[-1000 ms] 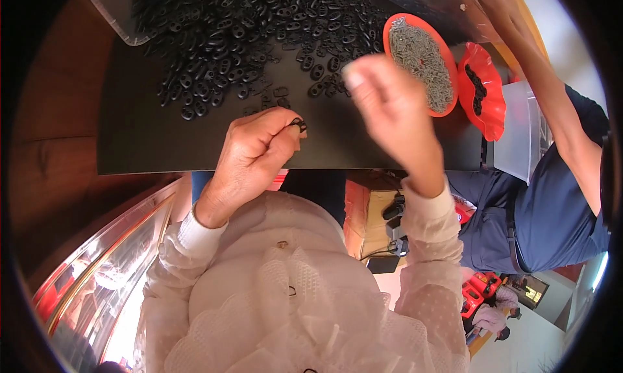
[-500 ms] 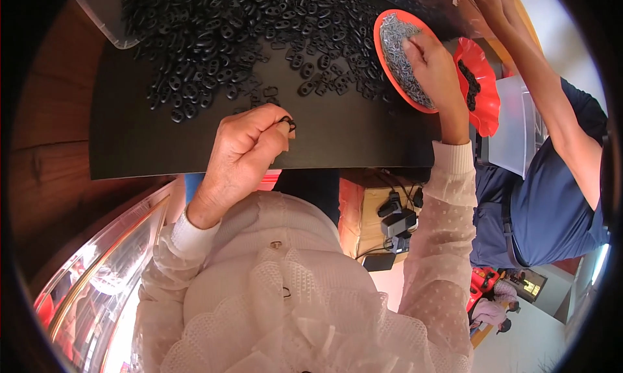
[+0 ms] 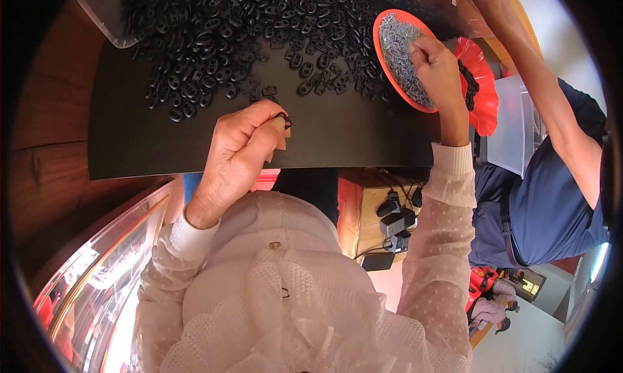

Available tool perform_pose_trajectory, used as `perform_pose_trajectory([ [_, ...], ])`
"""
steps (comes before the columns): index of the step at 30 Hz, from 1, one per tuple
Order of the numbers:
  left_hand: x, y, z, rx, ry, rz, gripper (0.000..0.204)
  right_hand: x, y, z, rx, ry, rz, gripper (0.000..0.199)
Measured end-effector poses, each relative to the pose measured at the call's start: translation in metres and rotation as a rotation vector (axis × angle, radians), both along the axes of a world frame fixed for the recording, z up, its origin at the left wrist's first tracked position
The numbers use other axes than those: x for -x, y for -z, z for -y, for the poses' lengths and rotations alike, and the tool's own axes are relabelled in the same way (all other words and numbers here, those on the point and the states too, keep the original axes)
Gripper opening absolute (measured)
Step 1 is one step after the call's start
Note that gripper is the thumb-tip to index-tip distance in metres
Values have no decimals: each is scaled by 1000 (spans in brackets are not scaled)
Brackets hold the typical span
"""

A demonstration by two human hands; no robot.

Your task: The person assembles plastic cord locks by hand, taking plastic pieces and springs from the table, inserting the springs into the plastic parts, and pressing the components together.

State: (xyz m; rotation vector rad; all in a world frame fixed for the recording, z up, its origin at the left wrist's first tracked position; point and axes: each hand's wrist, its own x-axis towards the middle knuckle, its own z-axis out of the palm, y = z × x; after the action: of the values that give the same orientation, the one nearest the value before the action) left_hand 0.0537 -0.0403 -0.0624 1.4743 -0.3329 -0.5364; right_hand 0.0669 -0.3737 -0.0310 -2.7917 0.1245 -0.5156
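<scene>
My left hand (image 3: 241, 139) is closed over the near part of the dark table, pinching a small black plastic piece (image 3: 283, 119) between thumb and forefinger. Most of that piece is hidden by the fingers. Over the round red dish (image 3: 378, 43) of small silver metal pins or screws (image 3: 401, 55), my right hand (image 3: 436, 71) has thumb and fingers pressed together. What lies between those fingertips is too small to make out. A big heap of black plastic parts with holes (image 3: 214, 36) covers the far side of the table.
A wavy red dish (image 3: 490, 100) with dark bits stands right of the round one. Another person in dark blue (image 3: 551, 191) is at the right, an arm reaching past the table. Black power adapters (image 3: 397, 222) lie on a box below the table edge (image 3: 259, 171).
My right hand has shifted slightly right over the pins and its fingers are drawn closer together. My left hand has moved a little left, still holding the black piece.
</scene>
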Motion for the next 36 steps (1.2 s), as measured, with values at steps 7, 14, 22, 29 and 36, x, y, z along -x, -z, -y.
perform_pose_trajectory([
  [7, 1, 1, 0, 20, -28, -13, 17, 4, -1, -4, -445, -36, -28, 10],
  [14, 0, 1, 0, 53, -4, -39, 16, 12, -13, -21, -779, 62, -127, 14],
  [22, -1, 6, -2, 121, 35, -64, 16, 27, -18, -110, -769, -348, -247, 7],
  [29, -6, -3, -10, 83, 120, -170, 18, 28, -24, -145, -813, -478, -422, 11],
  [36, -5, 0, -8, 102, 90, -26, 18, 27, -23, -151, -775, -499, -439, 12],
])
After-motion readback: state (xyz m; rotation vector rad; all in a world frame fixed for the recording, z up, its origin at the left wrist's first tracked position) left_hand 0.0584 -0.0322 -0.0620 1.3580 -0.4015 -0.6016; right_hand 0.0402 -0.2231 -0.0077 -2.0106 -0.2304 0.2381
